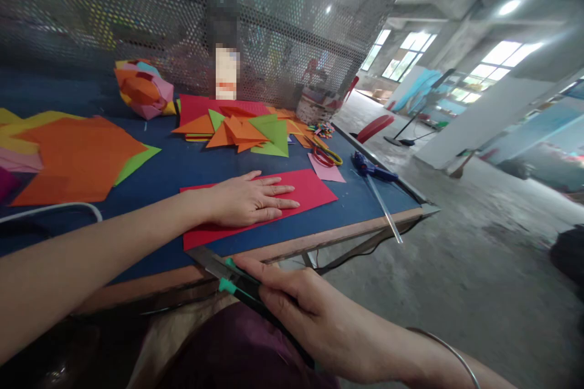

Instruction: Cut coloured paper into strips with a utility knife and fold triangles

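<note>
My left hand (249, 199) lies flat with fingers spread on a red sheet of paper (314, 187) on the blue table. In my right hand (305, 310) is a utility knife (237, 279) with a black and green handle, fingers wrapped round it. Its blade points up and left, at the lower left corner of the red sheet near the table's front edge. Whether the blade tip touches the paper I cannot tell.
Orange and green cut papers (246, 130) lie behind the sheet, with scissors (326, 154) and a blue glue gun (371, 167) to the right. A folded paper ball (143, 88) and large orange paper (82, 155) are at the left. A perforated panel (283, 18) stands behind.
</note>
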`<action>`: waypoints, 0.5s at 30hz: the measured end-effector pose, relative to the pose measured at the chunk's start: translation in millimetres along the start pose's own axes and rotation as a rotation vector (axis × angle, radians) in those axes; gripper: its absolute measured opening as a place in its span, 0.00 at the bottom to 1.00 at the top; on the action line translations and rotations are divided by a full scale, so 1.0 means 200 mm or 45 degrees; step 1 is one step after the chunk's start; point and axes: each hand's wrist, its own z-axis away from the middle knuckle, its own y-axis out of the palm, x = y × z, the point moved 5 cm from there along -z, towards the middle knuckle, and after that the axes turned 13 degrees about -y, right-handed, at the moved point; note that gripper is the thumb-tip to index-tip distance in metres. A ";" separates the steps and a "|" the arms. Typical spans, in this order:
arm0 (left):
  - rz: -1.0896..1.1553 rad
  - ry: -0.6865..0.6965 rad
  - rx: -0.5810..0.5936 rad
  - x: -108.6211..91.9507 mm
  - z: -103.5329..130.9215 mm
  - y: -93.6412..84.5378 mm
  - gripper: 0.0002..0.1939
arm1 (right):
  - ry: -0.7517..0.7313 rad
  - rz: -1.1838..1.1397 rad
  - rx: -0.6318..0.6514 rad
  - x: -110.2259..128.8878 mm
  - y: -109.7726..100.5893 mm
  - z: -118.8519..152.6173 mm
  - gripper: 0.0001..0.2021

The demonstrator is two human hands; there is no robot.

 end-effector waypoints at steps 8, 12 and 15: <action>0.010 -0.012 0.014 -0.01 0.01 -0.01 0.24 | -0.069 -0.018 0.062 0.03 0.01 -0.03 0.22; 0.023 -0.015 0.015 0.00 0.00 -0.01 0.24 | -0.088 -0.035 0.097 0.07 -0.01 0.00 0.26; 0.032 -0.013 0.010 0.01 0.00 0.01 0.24 | -0.093 0.064 0.069 0.09 -0.05 0.08 0.27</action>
